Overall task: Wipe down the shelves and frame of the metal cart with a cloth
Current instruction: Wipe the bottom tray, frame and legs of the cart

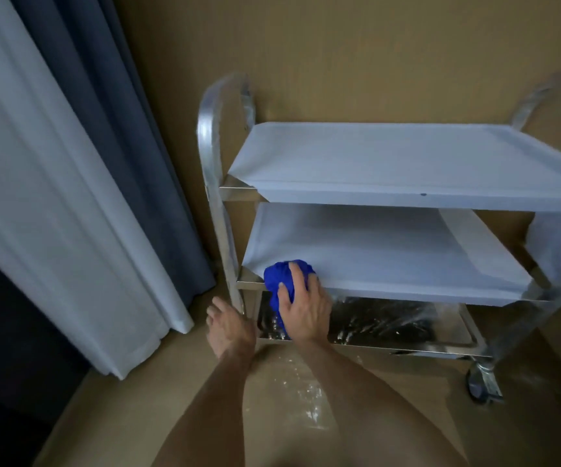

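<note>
At the front left corner of the metal cart's (211, 156) middle shelf (390, 261), the right hand (302, 308) presses a bunched blue cloth (281, 281) against the shelf's edge, fingers spread over the wad and curled round it, apparently to bear down while wiping. Beside it, the left hand (230, 326) hangs loose and holds nothing, close to the cart's left upright, perhaps ready to steady the frame. Below, the bottom shelf (390, 326) looks streaked with pale residue, and similar specks dot the floor (302, 399), suggesting the lowest tier is not yet wiped.
</note>
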The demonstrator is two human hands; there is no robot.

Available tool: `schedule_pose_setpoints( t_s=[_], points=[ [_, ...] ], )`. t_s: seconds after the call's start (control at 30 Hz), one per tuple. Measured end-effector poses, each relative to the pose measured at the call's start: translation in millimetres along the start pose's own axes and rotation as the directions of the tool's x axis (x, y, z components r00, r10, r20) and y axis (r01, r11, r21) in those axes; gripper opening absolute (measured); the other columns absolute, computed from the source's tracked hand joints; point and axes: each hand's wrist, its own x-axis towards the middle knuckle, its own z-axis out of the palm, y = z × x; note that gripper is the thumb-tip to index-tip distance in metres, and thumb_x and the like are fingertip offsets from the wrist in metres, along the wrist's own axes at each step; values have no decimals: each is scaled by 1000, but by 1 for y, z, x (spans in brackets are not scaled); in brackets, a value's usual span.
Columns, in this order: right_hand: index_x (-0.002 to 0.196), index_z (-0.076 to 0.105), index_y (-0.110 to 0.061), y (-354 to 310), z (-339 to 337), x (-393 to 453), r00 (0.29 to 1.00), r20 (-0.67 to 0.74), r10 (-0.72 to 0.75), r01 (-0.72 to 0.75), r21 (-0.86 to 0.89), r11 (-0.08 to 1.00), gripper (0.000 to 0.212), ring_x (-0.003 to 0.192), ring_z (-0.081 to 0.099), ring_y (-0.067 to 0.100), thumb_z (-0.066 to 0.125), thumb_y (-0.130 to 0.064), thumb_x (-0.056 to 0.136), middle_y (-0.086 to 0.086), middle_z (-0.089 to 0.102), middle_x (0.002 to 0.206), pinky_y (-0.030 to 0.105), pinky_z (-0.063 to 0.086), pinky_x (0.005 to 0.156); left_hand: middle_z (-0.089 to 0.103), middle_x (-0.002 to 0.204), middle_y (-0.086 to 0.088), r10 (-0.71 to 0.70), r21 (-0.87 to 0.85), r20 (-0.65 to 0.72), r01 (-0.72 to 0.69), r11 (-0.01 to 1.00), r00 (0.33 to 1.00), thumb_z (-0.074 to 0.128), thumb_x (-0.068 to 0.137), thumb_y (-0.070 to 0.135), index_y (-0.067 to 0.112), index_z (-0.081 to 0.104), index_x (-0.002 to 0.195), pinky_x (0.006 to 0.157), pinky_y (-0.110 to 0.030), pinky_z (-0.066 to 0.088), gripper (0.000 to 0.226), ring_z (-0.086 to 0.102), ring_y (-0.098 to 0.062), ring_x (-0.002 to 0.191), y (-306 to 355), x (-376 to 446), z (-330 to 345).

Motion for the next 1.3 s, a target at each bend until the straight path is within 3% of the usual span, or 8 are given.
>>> schedule_pose_setpoints(
  t_s=[0.13,0.27,0.53,0.67,0.93,1.07,1.17,1.3],
  points=[
    [144,40,-30,-37,33,48,954,263,-146,178,-100,979,47,121,48,33,41,-43,99,17,43,138,48,42,95,30,154,-19,15,-167,-91,-30,985,996,48,98,31,5,9,154,100,-48,44,73,43,-38,133,7,41,-13],
    [145,40,-35,-41,70,71,855,516,-48,152,-161,975,46,149,10,34,39,-48,101,13,19,162,53,12,117,46,141,-16,38,-312,-155,-85,946,987,33,101,38,18,23,147,89,-49,47,51,54,-37,118,37,57,0],
    [116,70,-30,35,74,90,964,236,127,-77,-210,975,33,130,46,32,65,-41,86,9,54,141,50,37,102,50,113,-20,-309,-299,-225,237,925,924,38,102,42,5,42,116,80,-50,48,39,55,-38,101,56,47,51],
    [121,68,-30,82,49,92,955,211,206,-150,-257,955,36,131,44,32,62,-41,87,10,52,143,50,34,103,53,100,-13,-206,-259,-244,141,955,948,34,97,49,11,44,109,80,-45,50,41,56,-31,89,97,17,75],
    [134,57,-30,224,-58,88,899,102,425,-352,-407,843,40,137,35,32,47,-42,98,10,41,152,49,28,108,45,120,-21,-135,-214,-249,82,973,959,51,99,32,2,48,121,86,-52,44,37,47,-40,106,140,-24,93],
    [138,54,-27,310,-117,92,801,-27,598,-544,-448,709,42,141,27,36,45,-41,99,13,33,155,52,21,114,44,127,-27,-163,-233,-251,104,967,954,53,97,31,-2,39,132,91,-55,45,49,48,-43,110,149,-27,100],
    [141,47,-23,356,-150,100,631,-126,765,-743,-380,551,44,148,12,40,47,-36,99,18,20,160,53,8,118,39,137,-31,-216,-226,-234,163,960,948,49,100,36,-7,26,143,98,-54,40,65,45,-46,119,153,-31,110],
    [145,40,-23,367,-154,121,477,-121,870,-822,-412,394,53,147,11,43,50,-41,96,24,12,160,56,7,118,45,129,-28,-283,-231,-203,235,944,937,23,103,43,-10,53,121,101,-54,35,64,45,-44,114,160,-41,123]
  ],
)
